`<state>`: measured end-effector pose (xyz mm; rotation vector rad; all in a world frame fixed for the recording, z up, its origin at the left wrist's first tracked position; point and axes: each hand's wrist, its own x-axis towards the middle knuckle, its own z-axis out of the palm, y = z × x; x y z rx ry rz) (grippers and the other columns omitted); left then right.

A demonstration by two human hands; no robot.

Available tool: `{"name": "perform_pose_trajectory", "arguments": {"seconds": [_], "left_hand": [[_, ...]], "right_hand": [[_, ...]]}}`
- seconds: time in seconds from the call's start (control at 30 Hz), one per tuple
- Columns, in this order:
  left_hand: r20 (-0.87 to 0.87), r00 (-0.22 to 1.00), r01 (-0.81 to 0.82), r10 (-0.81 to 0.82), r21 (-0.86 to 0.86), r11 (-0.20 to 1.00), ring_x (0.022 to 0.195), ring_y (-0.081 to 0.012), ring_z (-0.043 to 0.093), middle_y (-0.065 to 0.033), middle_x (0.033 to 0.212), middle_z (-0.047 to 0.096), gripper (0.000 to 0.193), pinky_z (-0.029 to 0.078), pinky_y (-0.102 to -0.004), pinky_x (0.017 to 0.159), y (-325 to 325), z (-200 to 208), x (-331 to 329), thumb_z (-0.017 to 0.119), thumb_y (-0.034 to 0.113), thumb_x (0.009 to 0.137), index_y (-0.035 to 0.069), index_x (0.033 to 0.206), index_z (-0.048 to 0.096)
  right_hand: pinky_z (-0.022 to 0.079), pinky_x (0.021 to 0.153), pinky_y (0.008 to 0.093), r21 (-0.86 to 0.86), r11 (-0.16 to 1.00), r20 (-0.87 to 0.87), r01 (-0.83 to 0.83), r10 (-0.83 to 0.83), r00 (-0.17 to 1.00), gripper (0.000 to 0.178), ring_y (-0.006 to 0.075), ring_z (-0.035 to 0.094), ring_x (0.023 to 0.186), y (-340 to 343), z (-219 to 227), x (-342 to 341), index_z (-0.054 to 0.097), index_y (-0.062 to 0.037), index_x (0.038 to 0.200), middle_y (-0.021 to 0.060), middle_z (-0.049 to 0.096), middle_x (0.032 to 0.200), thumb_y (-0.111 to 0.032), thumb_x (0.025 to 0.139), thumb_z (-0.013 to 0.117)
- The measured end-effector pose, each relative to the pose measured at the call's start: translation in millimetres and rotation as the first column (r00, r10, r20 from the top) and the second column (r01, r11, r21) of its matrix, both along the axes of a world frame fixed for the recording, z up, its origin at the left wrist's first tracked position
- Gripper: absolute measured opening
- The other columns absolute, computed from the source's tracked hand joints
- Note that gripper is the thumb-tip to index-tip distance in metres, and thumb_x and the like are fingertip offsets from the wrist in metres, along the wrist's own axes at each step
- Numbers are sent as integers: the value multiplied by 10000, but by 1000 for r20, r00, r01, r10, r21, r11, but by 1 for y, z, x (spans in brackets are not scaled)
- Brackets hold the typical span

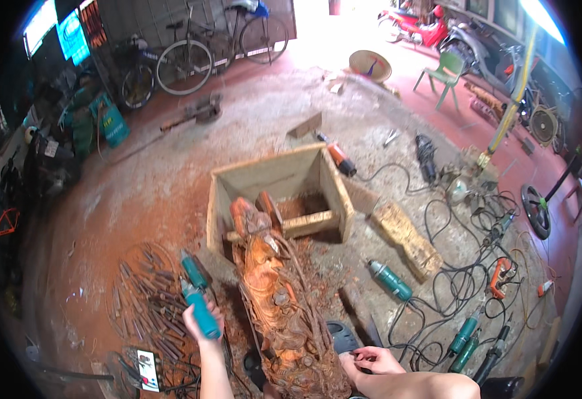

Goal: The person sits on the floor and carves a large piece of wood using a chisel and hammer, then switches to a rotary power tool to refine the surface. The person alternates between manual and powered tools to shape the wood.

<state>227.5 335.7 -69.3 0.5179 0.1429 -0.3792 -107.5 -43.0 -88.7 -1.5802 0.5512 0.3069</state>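
Observation:
My left hand (192,322) is wrapped round a teal die grinder (204,315), held left of the carving with its metal nose pointing away from me. Just beyond it lies a second teal grinder (192,269). In front of me a long, reddish-brown wood carving (281,319) with deep figured relief leans its far end on a wooden box (219,206). Beside the carving's near right side is my right hand (372,362), fingers curled in; whatever they may hold is too small to make out.
Many carving chisels (146,292) lie spread on the floor at left, near a power strip (147,370). At right are a green grinder (391,281), a rough wood block (407,239) and tangled black cables (437,292). Bicycles (184,66) and a green chair (445,73) stand farther back.

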Motion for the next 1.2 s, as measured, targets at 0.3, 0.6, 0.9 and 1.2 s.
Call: {"name": "perform_pose_trajectory", "arguments": {"seconds": [0.3,0.6,0.9,1.2], "left_hand": [[-29,956,-176,293,-854,490,880,-205,590,-80,1001,630,497,571,-318,827,19,151,-124,760,139,871,-38,1272,527],[51,873,-431,485,-387,815,921,-146,634,-41,1027,649,545,587,-278,794,-53,252,-231,706,412,949,40,1314,545],[209,960,-208,187,82,975,1082,-233,605,-97,1169,588,644,496,-396,981,-199,264,-255,495,613,1028,95,1403,426],[335,683,-77,-649,917,392,786,-229,711,-155,850,750,97,562,-356,768,-132,248,-197,784,15,829,-22,917,766]], "right_hand": [[584,842,285,-273,954,422,123,4,907,354,117,718,939,-100,198,30,693,-15,1260,78,775,1026,-16,909,728],[583,862,287,-508,861,551,28,300,778,309,128,730,925,-32,389,-8,709,-36,1256,89,781,1019,-123,961,734],[469,1101,404,-307,847,349,-434,525,776,791,298,614,1291,49,377,57,354,-117,1570,169,604,1455,-423,956,747],[518,1016,316,-101,857,354,-505,505,787,722,117,659,1138,-16,344,109,537,-90,1514,89,723,1294,-164,866,849]]}}
